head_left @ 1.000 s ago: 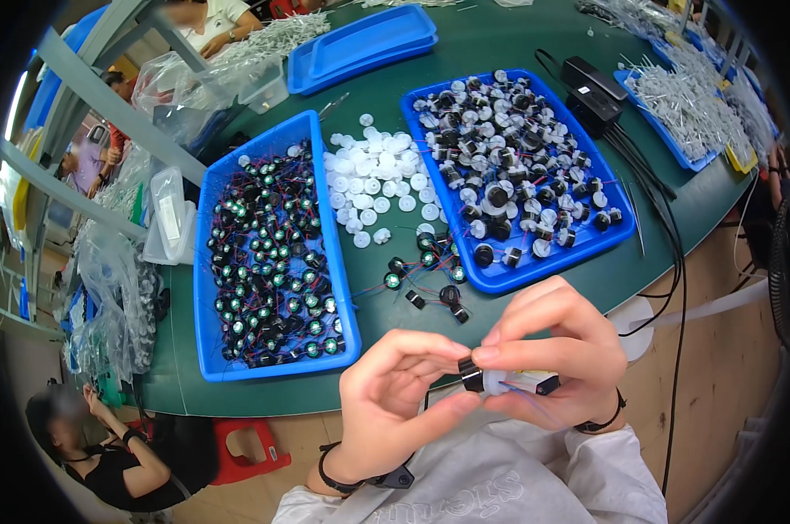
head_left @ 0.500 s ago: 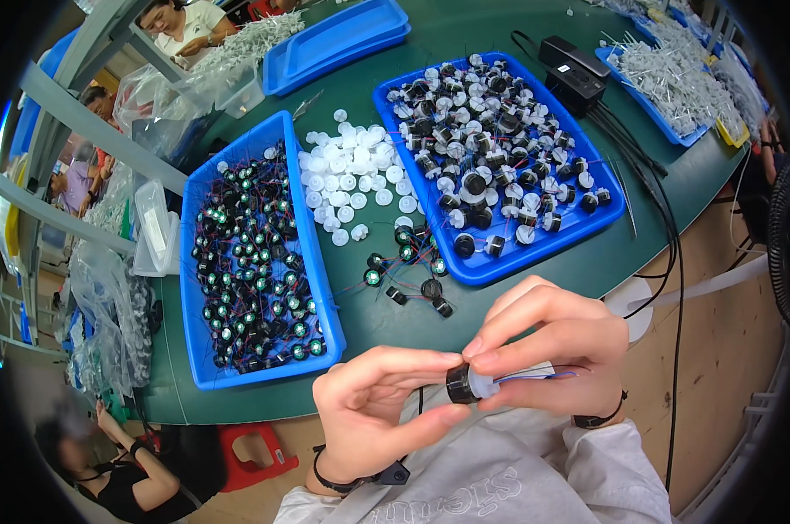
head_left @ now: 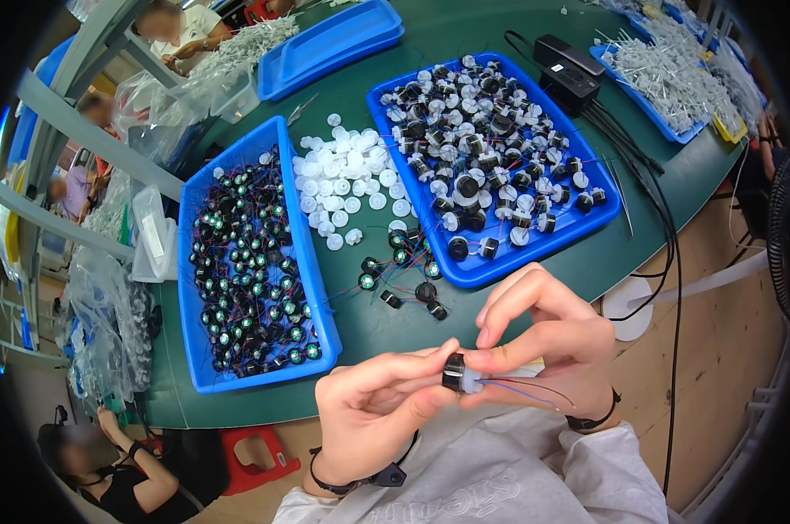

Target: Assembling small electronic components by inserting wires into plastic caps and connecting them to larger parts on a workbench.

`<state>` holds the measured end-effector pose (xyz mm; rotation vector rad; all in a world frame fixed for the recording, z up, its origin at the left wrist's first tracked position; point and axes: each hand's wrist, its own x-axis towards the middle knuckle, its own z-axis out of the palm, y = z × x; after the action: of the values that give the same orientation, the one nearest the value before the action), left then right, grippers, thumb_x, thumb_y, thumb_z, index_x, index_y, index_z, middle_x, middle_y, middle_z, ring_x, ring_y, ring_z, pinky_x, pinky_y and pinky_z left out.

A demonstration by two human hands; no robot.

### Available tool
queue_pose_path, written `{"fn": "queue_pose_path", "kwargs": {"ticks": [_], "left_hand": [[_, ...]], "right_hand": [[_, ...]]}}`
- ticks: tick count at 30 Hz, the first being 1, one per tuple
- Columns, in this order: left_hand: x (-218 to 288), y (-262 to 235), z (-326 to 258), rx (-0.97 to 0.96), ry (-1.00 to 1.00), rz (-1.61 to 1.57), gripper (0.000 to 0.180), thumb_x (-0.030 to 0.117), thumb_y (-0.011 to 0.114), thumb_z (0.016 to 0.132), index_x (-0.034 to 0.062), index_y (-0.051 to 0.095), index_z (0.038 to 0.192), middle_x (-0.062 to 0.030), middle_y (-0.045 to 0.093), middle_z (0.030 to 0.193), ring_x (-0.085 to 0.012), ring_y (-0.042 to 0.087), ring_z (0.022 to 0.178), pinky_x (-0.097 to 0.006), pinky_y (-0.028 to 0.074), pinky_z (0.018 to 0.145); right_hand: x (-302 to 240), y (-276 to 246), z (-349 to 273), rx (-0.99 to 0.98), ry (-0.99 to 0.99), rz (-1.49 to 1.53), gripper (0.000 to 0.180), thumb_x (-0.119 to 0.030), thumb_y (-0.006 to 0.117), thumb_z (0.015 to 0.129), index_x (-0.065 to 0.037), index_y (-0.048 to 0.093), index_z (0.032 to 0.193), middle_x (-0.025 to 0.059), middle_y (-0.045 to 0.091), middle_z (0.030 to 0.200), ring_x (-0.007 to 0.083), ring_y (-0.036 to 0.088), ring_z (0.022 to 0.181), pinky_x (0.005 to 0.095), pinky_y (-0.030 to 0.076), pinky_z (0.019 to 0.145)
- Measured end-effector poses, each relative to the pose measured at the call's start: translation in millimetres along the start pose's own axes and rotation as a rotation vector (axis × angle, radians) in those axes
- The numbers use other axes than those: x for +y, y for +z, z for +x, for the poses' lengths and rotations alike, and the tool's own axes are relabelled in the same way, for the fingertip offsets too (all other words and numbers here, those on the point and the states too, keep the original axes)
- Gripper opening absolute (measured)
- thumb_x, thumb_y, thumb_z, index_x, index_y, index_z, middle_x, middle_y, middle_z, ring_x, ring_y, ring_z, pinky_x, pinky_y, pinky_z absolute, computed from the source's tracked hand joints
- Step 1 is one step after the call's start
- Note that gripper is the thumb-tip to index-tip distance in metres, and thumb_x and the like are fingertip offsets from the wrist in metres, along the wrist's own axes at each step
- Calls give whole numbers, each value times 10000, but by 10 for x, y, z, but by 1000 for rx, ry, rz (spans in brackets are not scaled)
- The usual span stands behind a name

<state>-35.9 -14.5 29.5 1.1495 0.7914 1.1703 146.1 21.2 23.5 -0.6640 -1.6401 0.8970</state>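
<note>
In front of me, close to my body, my left hand point(head_left: 373, 410) pinches a small black cylindrical part point(head_left: 452, 372) between thumb and fingertips. My right hand point(head_left: 556, 345) grips the white plastic cap point(head_left: 472, 382) at its right end with thumb and index finger; the other fingers are curled above. Thin red and blue wires point(head_left: 526, 390) trail rightward from the cap across the right palm. Beyond my hands lie several loose black wired parts point(head_left: 426, 292) and a heap of white plastic caps point(head_left: 347, 166) on the green table point(head_left: 386, 336).
A blue bin point(head_left: 328, 336) of black wired parts stands left. The blue tray point(head_left: 478, 278) beyond holds capped parts. Cables point(head_left: 626, 144) run from a black box point(head_left: 569, 87) over the table's right edge. Stacked blue trays point(head_left: 329, 48) lie far back. Other people sit left.
Both hands have shifted slightly up and left with the part. My left thumb has moved up against the black part, and the wires now hang lower and more spread.
</note>
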Motion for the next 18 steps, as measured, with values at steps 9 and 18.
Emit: {"fn": "queue_pose_path", "kwargs": {"ticks": [9, 18], "left_hand": [[2, 125, -13, 34, 44, 40, 363, -124, 623, 704, -121, 523, 1054, -249, 547, 1097, -257, 570, 995, -316, 459, 875], [1, 102, -39, -36, 138, 89, 324, -80, 556, 766, -124, 509, 1083, -217, 607, 1001, -239, 608, 933, -298, 477, 821]], "right_hand": [[-52, 125, -77, 200, -228, -345, 274, -54, 778, 554, -111, 684, 805, -23, 547, 795, 155, 489, 708, 258, 389, 586], [-108, 71, -124, 80, -290, -251, 309, -110, 764, 589, -86, 686, 888, -4, 547, 869, 150, 473, 741, 256, 393, 609]]}}
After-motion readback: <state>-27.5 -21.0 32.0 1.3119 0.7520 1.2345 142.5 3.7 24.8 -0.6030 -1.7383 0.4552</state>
